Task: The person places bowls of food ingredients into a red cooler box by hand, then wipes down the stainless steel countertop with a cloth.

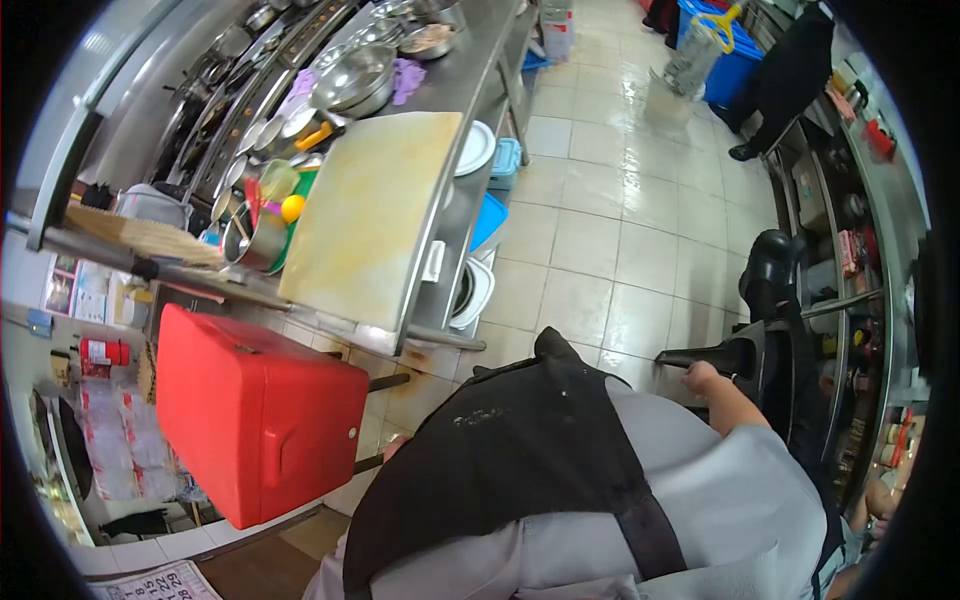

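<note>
My right hand [702, 379] hangs low at my right side with its fingers curled. It is next to a tapered black object [715, 355], and I cannot make out whether it grips anything. Of my left hand [396, 447] only a small part shows past my black apron [490, 440], close to the red cooler box [265, 410]; its fingers are hidden. The steel worktable [455, 85] ahead on the left carries a large yellowed cutting board [375, 205].
Steel bowls [355, 80], a pot [258, 240] and a yellow ball-like item [292, 208] crowd the worktable. White tubs [470, 295] stand under it. Tiled floor [580, 240] runs ahead. A person in black [790, 75] is by blue bins [710, 60]; shelving [865, 300] lines the right.
</note>
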### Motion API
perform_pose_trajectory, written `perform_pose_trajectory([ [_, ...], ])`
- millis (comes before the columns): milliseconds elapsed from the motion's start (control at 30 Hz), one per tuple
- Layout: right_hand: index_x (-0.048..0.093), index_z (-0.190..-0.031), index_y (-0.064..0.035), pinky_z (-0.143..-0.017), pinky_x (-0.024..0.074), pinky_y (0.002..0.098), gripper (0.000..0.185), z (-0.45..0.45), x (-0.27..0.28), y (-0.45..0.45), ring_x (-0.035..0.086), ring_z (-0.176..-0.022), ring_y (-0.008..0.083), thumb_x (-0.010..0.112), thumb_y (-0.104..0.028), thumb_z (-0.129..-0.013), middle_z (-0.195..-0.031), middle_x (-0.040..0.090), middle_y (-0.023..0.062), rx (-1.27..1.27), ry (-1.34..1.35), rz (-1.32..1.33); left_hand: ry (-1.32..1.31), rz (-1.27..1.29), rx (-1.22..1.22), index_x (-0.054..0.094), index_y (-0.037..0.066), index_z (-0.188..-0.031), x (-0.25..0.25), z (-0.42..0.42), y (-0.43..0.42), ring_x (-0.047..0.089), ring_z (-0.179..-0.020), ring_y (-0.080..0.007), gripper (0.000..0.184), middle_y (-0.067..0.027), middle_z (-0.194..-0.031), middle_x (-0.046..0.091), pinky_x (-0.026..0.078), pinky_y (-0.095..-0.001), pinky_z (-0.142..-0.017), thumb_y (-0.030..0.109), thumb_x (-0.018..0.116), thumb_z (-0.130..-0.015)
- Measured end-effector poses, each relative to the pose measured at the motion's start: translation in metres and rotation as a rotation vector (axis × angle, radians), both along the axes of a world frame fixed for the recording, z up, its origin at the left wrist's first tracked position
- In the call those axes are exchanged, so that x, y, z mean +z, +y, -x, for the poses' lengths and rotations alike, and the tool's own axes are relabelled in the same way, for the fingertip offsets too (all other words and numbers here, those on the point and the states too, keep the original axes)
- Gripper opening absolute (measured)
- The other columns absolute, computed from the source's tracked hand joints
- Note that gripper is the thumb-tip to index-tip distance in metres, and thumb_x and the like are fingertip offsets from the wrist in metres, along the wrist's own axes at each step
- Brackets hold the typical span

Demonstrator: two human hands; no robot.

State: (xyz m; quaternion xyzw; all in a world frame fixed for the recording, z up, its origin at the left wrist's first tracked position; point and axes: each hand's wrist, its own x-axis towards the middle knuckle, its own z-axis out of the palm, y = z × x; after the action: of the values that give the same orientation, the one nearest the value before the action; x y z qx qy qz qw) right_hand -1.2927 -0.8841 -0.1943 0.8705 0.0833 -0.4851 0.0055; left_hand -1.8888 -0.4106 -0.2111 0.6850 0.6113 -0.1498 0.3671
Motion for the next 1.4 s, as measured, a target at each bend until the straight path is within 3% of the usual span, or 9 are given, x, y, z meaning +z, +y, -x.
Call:
perform_pose_trajectory([
  [67,0.074,-0.104,-0.0032,-0.084,0.0552,0.0423,0.038,0.0,-0.011,-0.023,0.071,-0.095,0.0316,0.061,-0.032,-0.083,-0.101,0.072,0.0197,-0.183,-0.017,-0.023,-0.012,0.038,-0.11,0.066,0.002,-0.114,-0.014,-0.034,0.006,0.069,-0.096,-0.0301,0.043,-0.0186,-0.1,0.072,0.053,-0.0402,-0.086,0.036,0.065,-0.089],
  [167,0.073,-0.106,-0.0033,-0.082,0.0558,0.0411,0.039,-0.023,-0.071,-0.065,0.071,-0.09,0.0312,0.064,-0.034,-0.082,-0.098,0.072,0.0196,0.275,-0.043,-0.117,-0.081,0.049,-0.253,0.065,0.003,-0.117,-0.027,-0.084,0.025,0.07,-0.096,-0.0293,0.043,-0.0181,-0.101,0.072,0.053,-0.0401,-0.086,0.036,0.067,-0.089],
  [200,0.073,-0.105,-0.0033,-0.082,0.0558,0.0409,0.039,-0.028,-0.097,-0.076,0.071,-0.09,0.0311,0.065,-0.033,-0.082,-0.097,0.072,0.0199,0.11,-0.045,-0.194,-0.11,0.024,-0.293,0.064,0.003,-0.118,-0.024,-0.102,0.033,0.07,-0.096,-0.0291,0.044,-0.0179,-0.101,0.072,0.053,-0.0401,-0.086,0.036,0.068,-0.089],
  [367,0.07,-0.104,-0.0034,-0.061,0.0527,0.0349,0.026,-0.056,-0.079,-0.063,0.065,-0.068,0.0233,0.065,-0.021,-0.086,-0.081,0.068,0.0113,-0.262,-0.025,-0.294,-0.223,-0.148,-0.425,0.062,0.001,-0.12,0.141,-0.264,0.015,0.07,-0.097,-0.0249,0.038,-0.0163,-0.101,0.072,0.054,-0.0349,-0.085,0.027,0.067,-0.093],
  [600,0.07,-0.097,0.0005,-0.051,0.0505,0.0321,0.019,-0.106,-0.071,-0.02,0.062,-0.058,0.0183,0.066,-0.016,-0.086,-0.072,0.066,0.0065,-0.385,-0.025,-0.369,-0.652,0.072,-0.351,0.058,-0.001,-0.127,0.199,-0.384,0.038,0.067,-0.1,-0.0214,0.036,-0.0152,-0.116,0.067,0.053,-0.0316,-0.087,0.016,0.064,-0.095],
  [767,0.071,-0.108,-0.0037,-0.061,0.0549,0.0346,0.032,-0.139,0.0,0.015,0.07,-0.072,0.0206,0.069,-0.025,-0.084,-0.083,0.072,0.0093,-0.53,0.012,-0.311,-0.813,0.056,-0.437,0.057,0.0,-0.128,0.234,-0.465,0.084,0.066,-0.103,-0.0201,0.035,-0.0151,-0.122,0.065,0.052,-0.0329,-0.088,0.013,0.063,-0.096],
  [1133,0.071,-0.095,-0.0026,-0.045,0.049,0.031,0.021,-0.216,0.091,0.09,0.063,-0.054,0.0172,0.07,-0.019,-0.083,-0.073,0.068,0.0063,-0.367,-0.103,-0.158,-1.058,0.058,-0.382,0.059,0.002,-0.126,0.24,-0.606,0.199,0.065,-0.101,-0.0169,0.033,-0.0103,-0.116,0.067,0.051,-0.0317,-0.086,0.015,0.063,-0.096],
  [1300,0.074,-0.098,-0.005,-0.06,0.0554,0.0361,0.036,-0.256,0.013,0.064,0.069,-0.069,0.0222,0.068,-0.037,-0.083,-0.082,0.072,0.0108,-0.279,0.036,0.026,-0.965,-0.057,-0.44,0.06,0.003,-0.125,0.241,-0.69,0.22,0.065,-0.103,-0.0224,0.034,-0.0137,-0.118,0.065,0.051,-0.0353,-0.088,0.018,0.065,-0.094],
  [1400,0.074,-0.103,-0.0071,-0.072,0.0562,0.0373,0.044,-0.307,-0.13,-0.03,0.071,-0.078,0.0243,0.068,-0.045,-0.081,-0.086,0.074,0.0123,0.031,-0.001,-0.085,-0.705,-0.612,-0.577,0.059,0.005,-0.127,0.246,-0.746,0.239,0.062,-0.111,-0.0333,0.04,-0.0193,-0.124,0.061,0.05,-0.0424,-0.094,0.022,0.067,-0.091],
])
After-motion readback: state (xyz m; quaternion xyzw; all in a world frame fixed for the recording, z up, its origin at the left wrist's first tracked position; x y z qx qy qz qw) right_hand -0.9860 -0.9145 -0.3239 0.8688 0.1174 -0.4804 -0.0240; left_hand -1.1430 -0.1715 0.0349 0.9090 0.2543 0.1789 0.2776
